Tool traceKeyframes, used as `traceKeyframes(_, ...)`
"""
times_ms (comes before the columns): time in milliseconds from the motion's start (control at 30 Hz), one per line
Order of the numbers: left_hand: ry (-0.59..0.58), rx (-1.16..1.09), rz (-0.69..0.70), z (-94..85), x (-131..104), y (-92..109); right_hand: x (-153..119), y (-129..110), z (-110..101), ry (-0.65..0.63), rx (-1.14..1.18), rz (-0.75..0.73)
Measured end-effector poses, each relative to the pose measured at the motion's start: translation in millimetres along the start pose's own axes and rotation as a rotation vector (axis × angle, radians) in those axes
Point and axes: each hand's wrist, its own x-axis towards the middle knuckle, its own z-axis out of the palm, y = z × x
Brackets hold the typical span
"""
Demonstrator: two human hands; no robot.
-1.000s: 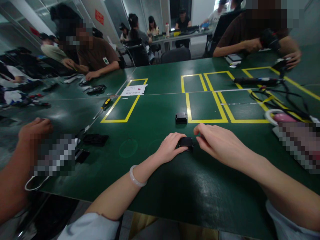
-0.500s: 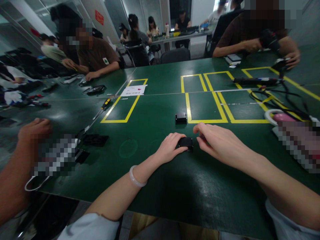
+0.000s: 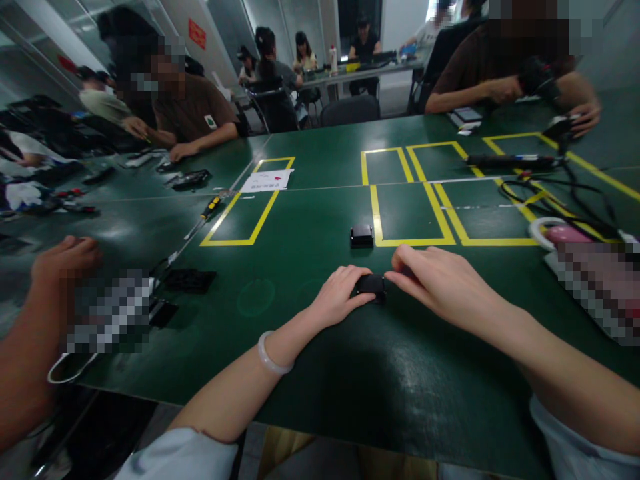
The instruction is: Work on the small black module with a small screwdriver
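My left hand [image 3: 343, 293] is closed around a small black block-shaped part [image 3: 371, 285], thumb on the near side and fingers on the far side, holding it on the green table. Close to the part's right end is my right hand [image 3: 425, 273], its fingers curled and pressed together. The thumb tip reaches that end; whether something tiny sits in the pinch is hidden. A similar black block-shaped part [image 3: 361, 235] rests just beyond my hands, beside a yellow tape outline.
Yellow tape outlines [image 3: 377, 217] mark the green table [image 3: 320, 373]. A screwdriver [image 3: 211, 208] and a paper sheet [image 3: 267, 181] lie left. At right are cables [image 3: 530, 200] and a black rod-shaped tool [image 3: 513, 162]. A neighbour's hand [image 3: 67, 257] rests left; others sit opposite.
My right hand has shifted slightly left, its fingers closing together at the right end of the black part. My left hand stays in place.
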Motion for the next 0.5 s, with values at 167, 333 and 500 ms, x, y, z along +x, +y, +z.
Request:
traceKeyframes(167,0.001,0.001,-0.007,-0.1,-0.3,-0.2,-0.7,2.1,2.7,0.015,0.001,-0.002)
traceKeyframes(333,0.002,-0.003,-0.004,-0.2,-0.4,0.2,-1.6,1.1,-0.2,0.013,0.028,-0.034)
traceKeyframes(500,0.002,-0.003,-0.008,0.3,-0.4,0.2,0.6,0.1,-5.3,-0.016,-0.025,-0.048)
